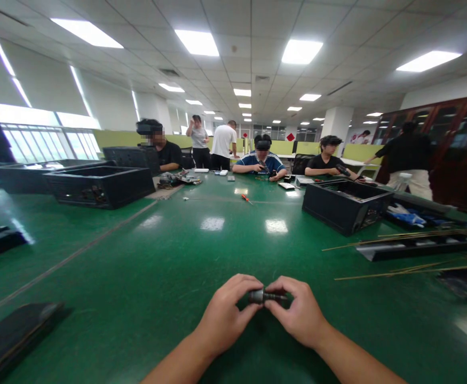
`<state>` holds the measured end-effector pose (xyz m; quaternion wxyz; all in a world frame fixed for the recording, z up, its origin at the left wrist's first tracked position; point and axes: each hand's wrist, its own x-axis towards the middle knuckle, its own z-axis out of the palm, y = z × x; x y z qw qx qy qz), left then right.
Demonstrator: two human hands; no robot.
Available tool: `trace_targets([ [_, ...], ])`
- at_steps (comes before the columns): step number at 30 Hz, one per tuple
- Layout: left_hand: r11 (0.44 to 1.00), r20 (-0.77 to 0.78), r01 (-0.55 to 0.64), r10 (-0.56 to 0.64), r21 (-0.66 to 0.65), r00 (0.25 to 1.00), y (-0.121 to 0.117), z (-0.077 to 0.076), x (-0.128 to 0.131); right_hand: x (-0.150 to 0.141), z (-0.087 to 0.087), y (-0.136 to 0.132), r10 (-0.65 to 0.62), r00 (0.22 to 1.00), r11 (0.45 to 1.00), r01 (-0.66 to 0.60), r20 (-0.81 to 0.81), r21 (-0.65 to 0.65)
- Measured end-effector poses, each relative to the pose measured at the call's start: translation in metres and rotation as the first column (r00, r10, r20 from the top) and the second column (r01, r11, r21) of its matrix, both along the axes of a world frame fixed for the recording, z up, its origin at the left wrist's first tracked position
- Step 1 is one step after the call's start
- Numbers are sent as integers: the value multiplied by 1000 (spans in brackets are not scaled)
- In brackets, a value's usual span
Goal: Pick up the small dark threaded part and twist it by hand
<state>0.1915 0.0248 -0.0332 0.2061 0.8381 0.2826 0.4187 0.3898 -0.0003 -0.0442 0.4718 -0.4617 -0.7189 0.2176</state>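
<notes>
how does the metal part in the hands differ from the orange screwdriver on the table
The metal part is pinched between the left hand and right hand; the screwdriver lies untouched on the green table. The metal part looks dark grey, while the screwdriver has an orange handle. Both have a thick end and a thinner shaft.

Handheld part (262, 296) before screwdriver (246, 198) | on table (169, 256): screwdriver between left case (131, 193) and right case (324, 212)

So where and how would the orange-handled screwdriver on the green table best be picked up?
The screwdriver is probably best gripped from above by its orange handle: it lies flat on the green table, and the handle is thicker than the slim shaft.
</notes>
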Motion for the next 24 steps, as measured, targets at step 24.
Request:
trace_targets([
  [24,998,-13,-23,24,58,1000,-1,1,-2,7,1,2,7,1000,1000,-7,5,-6],
])
